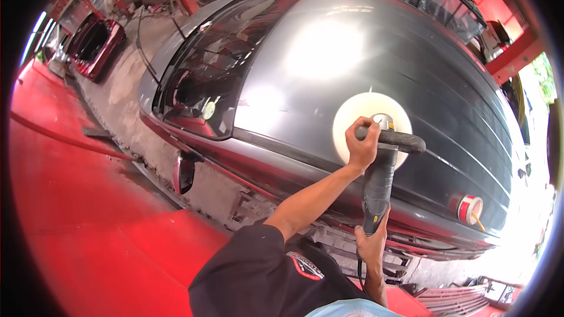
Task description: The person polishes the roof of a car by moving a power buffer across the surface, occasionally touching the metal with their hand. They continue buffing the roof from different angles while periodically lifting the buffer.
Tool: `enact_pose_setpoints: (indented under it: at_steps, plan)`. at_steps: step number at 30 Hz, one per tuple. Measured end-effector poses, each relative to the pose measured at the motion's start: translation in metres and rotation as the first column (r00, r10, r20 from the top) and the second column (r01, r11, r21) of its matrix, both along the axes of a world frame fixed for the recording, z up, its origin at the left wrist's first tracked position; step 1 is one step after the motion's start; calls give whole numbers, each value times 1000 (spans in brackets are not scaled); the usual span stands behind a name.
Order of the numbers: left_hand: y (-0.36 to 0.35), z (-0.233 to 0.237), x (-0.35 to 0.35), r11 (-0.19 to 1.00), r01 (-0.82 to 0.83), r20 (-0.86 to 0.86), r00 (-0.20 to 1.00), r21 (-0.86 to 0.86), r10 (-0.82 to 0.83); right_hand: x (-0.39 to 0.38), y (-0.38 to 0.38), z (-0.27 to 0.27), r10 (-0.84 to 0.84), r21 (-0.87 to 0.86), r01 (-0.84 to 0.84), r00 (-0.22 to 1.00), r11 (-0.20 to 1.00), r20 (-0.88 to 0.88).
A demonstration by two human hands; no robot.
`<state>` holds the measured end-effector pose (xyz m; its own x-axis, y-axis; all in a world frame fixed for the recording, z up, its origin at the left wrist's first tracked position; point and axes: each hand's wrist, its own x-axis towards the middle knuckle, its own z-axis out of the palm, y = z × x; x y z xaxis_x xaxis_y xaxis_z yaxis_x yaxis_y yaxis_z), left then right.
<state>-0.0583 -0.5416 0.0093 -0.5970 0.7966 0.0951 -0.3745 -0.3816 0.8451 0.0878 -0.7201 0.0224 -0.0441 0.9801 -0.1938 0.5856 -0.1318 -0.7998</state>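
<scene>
My left hand [363, 145] is wrapped round the black side handle [405, 140] of a car polisher [379, 185]. The fingers of my right hand [372, 245] close on the rear grip of the same machine, with its cord hanging below. At the front of the polisher, a round cream-white pad [349, 118] lies against the dark grey car roof [299, 111], near the side edge. A red-and-white tin [468, 209] with a stick in it stands further along the roof to the right.
The windshield [214, 64] and a side mirror [184, 171] are to the left. Red floor [88, 217] spreads along the near side. A dark red car part [97, 47] lies at the far left. A red post [517, 58] rises behind the car at right.
</scene>
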Motion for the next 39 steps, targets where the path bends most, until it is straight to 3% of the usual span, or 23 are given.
enact_pose_setpoints:
  at_steps: [2, 5, 7, 8, 10, 11, 12, 16, 18, 20, 22, 24, 26, 28, 29, 30, 33, 36, 39]
  plan:
    - [-7, -7, -24, 986, -164, 11, 986, 25, 164, -10, 8, 9, 54, -33, -53, 998, 998, 15]
    - [-20, -20, -62, 969, -243, 22, 970, 45, 242, -26, 14, 12, 156, -147, -152, 988, 977, 19]
    - [-25, -19, -87, 953, -301, 44, 953, 40, 300, -38, 20, 8, 286, -41, -284, 956, 958, 61]
    - [-21, -23, -93, 913, -408, 12, 913, 9, 408, -48, 23, 11, 294, -42, -292, 954, 956, 64]
    - [-27, -36, -129, 902, -432, -51, 900, 10, 432, -75, 33, 22, 339, -128, -331, 940, 935, 38]
    - [-26, -48, -147, 902, -429, 53, 901, -42, 431, -88, 36, 21, 387, -57, -383, 920, 922, 68]
    - [-22, -46, -162, 836, -549, -11, 836, 22, 549, -101, 41, 20, 399, -56, -396, 914, 916, 69]
    - [-25, -55, -219, 824, -563, 178, 806, -64, 564, -140, 64, 16, 511, -75, -507, 859, 859, 42]
    - [-23, -59, -244, 777, -622, 129, 767, -96, 629, -161, 74, 20, 577, -117, -569, 816, 814, 42]
    - [-15, -66, -268, 727, -684, 180, 709, -59, 682, -176, 85, 7, 602, -17, -602, 796, 798, 65]
    - [-11, -75, -292, 708, -700, 198, 684, -91, 702, -197, 94, 12, 648, -136, -637, 759, 759, 63]
    - [1, -107, -327, 590, -807, 77, 588, -21, 806, -214, 104, 5, 649, -94, -643, 758, 760, 65]
    - [-8, -85, -338, 638, -748, 191, 610, -182, 769, -233, 114, 3, 708, -113, -700, 702, 705, 70]
    - [-13, -79, -352, 639, -738, 197, 608, -217, 769, -249, 120, 2, 718, -126, -708, 690, 695, 91]
    - [-9, -75, -355, 586, -782, 193, 554, -213, 810, -256, 122, 2, 739, -139, -726, 665, 674, 107]
    - [-9, -78, -361, 647, -741, 216, 612, -181, 761, -260, 125, 4, 724, -140, -710, 682, 690, 104]
    - [3, -82, -364, 683, -711, 202, 654, -167, 729, -261, 128, 7, 723, -216, -697, 687, 684, 76]
    - [24, -75, -353, 750, -647, 189, 726, -139, 661, -252, 126, 4, 666, -161, -650, 743, 742, 66]
    - [43, -59, -328, 735, -657, 112, 728, -168, 676, -235, 122, 8, 614, -174, -599, 788, 782, 45]
